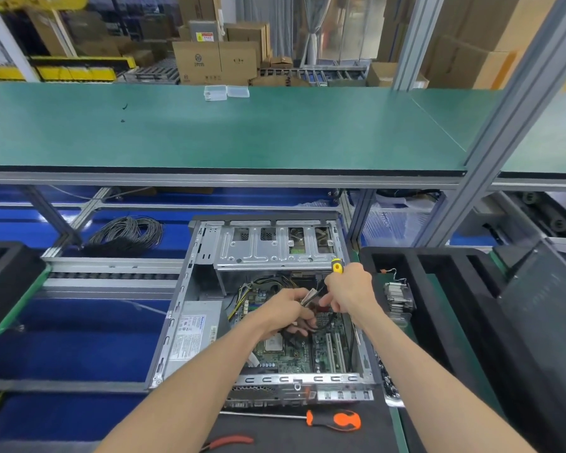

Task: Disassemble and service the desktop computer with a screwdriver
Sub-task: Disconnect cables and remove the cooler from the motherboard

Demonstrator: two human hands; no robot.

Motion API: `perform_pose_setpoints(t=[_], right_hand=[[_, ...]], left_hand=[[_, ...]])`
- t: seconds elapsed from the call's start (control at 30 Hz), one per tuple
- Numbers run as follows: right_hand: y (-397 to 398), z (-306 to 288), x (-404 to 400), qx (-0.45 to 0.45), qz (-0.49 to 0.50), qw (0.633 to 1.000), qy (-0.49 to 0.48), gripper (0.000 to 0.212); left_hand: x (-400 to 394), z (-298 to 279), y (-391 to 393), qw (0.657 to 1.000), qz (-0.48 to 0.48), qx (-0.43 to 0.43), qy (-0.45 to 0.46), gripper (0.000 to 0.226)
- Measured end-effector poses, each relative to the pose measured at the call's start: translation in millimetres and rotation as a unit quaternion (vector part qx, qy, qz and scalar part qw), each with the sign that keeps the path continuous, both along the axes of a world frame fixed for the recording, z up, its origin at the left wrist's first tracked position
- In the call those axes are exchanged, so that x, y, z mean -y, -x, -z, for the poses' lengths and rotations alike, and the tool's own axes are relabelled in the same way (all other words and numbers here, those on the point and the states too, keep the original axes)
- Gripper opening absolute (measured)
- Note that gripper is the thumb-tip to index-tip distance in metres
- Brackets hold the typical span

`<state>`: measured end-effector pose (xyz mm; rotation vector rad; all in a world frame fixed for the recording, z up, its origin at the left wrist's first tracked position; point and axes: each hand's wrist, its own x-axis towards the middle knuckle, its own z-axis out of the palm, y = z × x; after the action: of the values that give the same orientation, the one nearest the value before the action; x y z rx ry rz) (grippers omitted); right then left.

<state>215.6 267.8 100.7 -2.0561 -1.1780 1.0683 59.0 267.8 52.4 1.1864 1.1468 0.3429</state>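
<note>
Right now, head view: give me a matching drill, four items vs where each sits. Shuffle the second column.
Items:
1. orange-handled screwdriver
2. yellow-handled screwdriver
3. cable coil
4. clear plastic boxes

Places:
A. on the green upper shelf
B. in the right hand
C. left of the computer case, on blue
D. on the black mat in front of the case

Pairs: 1-D, 2-B, 3-C, 4-A

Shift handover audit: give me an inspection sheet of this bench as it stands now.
Surface: black mat under the open computer case.
Job's things: yellow-handled screwdriver in right hand; orange screwdriver lying in front.
Clutter: red-handled pliers, heatsink in black tray.
Grippers: left hand grips internal cables.
Cables: coiled bundle behind left.
Surroundings: green shelf, cardboard boxes.
</note>
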Motion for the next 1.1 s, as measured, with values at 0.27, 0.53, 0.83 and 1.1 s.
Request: perform_pose_setpoints(t=[0.27, 0.53, 0.83, 1.1], right_hand=[[2, 0, -3, 0.058, -0.028, 0.998, 0.023, 0.004], [3, -13, 0, 0.05, -0.038, 0.998, 0.017, 0.009], [2, -12, -1, 0.047, -0.042, 0.998, 0.018, 0.007], [2, -7, -2, 0.054, -0.049, 0.997, 0.014, 0.006]], left_hand=[[-5, -3, -21, 0.984, -0.168, 0.062, 0.005, 0.031], [-15, 4, -53, 0.944, -0.328, 0.001, -0.042, 0.037], [-21, 4, -53, 0.93, -0.365, -0.012, -0.036, 0.035], [1, 14, -51, 0.936, -0.351, 0.026, -0.02, 0.03]])
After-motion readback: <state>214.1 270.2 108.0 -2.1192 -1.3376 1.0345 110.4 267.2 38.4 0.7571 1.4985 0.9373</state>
